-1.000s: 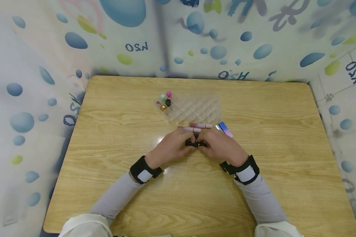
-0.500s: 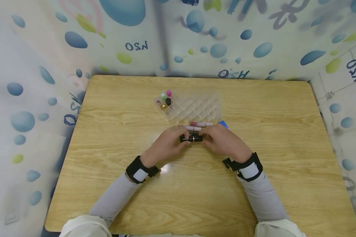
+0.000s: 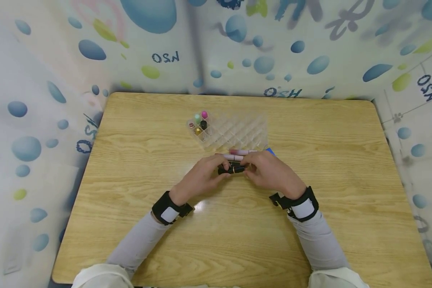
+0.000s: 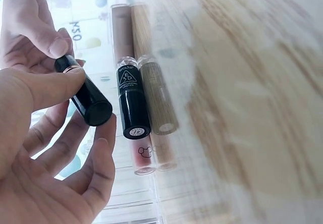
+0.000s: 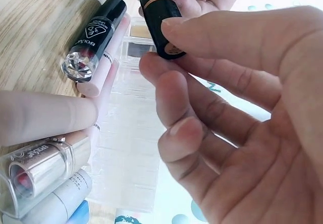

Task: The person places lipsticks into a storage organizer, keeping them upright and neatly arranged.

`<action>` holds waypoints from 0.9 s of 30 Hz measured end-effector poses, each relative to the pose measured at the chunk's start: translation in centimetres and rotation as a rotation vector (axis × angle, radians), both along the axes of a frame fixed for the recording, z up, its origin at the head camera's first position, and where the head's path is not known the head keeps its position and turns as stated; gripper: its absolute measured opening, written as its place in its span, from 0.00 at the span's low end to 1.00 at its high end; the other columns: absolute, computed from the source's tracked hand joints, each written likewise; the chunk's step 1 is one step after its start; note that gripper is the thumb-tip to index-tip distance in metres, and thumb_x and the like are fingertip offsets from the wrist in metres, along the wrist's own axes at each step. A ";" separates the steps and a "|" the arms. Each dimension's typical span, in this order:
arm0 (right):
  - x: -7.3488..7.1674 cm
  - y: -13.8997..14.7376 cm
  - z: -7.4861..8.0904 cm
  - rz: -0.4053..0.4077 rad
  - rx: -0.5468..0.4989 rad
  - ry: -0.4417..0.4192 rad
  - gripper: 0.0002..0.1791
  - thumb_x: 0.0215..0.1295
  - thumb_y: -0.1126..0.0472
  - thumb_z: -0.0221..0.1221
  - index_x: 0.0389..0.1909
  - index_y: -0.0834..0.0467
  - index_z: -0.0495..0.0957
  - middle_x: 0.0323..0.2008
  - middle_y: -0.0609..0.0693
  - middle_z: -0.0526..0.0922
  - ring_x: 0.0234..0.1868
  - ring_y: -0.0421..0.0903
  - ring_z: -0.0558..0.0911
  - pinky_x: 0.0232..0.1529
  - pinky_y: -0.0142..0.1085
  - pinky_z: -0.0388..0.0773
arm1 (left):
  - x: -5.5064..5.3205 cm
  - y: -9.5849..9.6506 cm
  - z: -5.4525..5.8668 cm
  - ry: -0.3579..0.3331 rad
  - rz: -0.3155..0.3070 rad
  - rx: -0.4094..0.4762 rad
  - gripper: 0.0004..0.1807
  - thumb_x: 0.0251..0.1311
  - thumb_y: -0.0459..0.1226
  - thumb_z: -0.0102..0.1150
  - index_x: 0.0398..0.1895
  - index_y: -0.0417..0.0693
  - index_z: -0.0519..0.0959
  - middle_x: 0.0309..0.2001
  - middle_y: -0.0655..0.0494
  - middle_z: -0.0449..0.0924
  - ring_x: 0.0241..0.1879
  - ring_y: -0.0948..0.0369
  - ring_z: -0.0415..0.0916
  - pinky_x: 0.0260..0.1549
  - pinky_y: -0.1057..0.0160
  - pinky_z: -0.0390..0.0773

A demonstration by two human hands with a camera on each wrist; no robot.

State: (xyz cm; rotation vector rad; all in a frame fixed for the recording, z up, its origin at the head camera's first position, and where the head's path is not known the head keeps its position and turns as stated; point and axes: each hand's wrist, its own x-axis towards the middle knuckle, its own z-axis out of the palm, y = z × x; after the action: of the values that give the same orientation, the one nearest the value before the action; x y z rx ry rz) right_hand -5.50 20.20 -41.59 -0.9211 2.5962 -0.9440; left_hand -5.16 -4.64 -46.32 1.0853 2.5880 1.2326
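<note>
"One black tube with a gold band (image 4: 92,97), you said. Where is it?"

"Held off the tabletop (image 3: 230,244), about midway between its left and right edges, lying nearly sideways between the hands."

"What is the left hand (image 3: 203,174) doing?"

"Pinching one end. Its thumb presses the tube near the gold band, the forefinger is bent under the end, and the other fingers curve loosely below."

"And the right hand (image 3: 271,174)?"

"Pinching the opposite end, thumb on the side and forefinger beneath. Its remaining fingers are bent and clear of the tube."

"What is closest to them?"

"A black lipstick with a faceted clear end (image 5: 96,35), lying just beyond the held tube, towards the tabletop's far edge. Past it come a pale pink tube (image 3: 233,158) and a rosy-ended tube (image 3: 237,152), both lying sideways."

"Anything by the right hand?"

"A blue piece (image 3: 270,151), mostly hidden behind it. The right wrist view also shows a lipstick in a clear cover (image 5: 48,163)."

"And further out?"

"A clear divided holder (image 3: 237,130), nearer the far edge than the near one. Coloured tops (image 3: 203,125) fill several compartments at its left end."
</note>
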 end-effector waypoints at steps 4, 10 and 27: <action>0.1 0.0 0.1 0.003 0.002 0.034 0.08 0.62 0.70 0.64 0.41 0.60 0.88 0.66 0.52 0.81 0.28 0.41 0.75 0.22 0.32 0.70 | 0.0 0.1 -0.1 0.018 -0.006 0.000 0.11 0.62 0.34 0.70 0.43 0.45 0.78 0.42 0.57 0.82 0.40 0.62 0.78 0.41 0.62 0.80; 0.4 0.1 0.5 -0.003 -0.004 0.054 0.10 0.63 0.67 0.66 0.45 0.59 0.88 0.57 0.56 0.86 0.28 0.44 0.75 0.26 0.33 0.73 | 0.1 0.4 -0.1 0.017 -0.006 0.015 0.13 0.60 0.32 0.71 0.44 0.44 0.78 0.42 0.55 0.83 0.43 0.60 0.81 0.44 0.58 0.83; 0.7 -0.1 1.1 0.027 -0.088 0.107 0.15 0.62 0.68 0.66 0.50 0.58 0.89 0.68 0.49 0.79 0.29 0.43 0.79 0.23 0.30 0.72 | 0.4 1.6 1.0 0.077 -0.034 0.134 0.16 0.58 0.31 0.73 0.46 0.41 0.77 0.43 0.52 0.84 0.44 0.59 0.84 0.45 0.59 0.85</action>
State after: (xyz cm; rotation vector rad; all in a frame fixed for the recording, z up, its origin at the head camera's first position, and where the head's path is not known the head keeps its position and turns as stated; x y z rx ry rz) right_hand -4.76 20.07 -40.48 -1.0536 2.6415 -1.0360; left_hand -4.76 -3.02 -45.32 1.2190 2.5620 1.4013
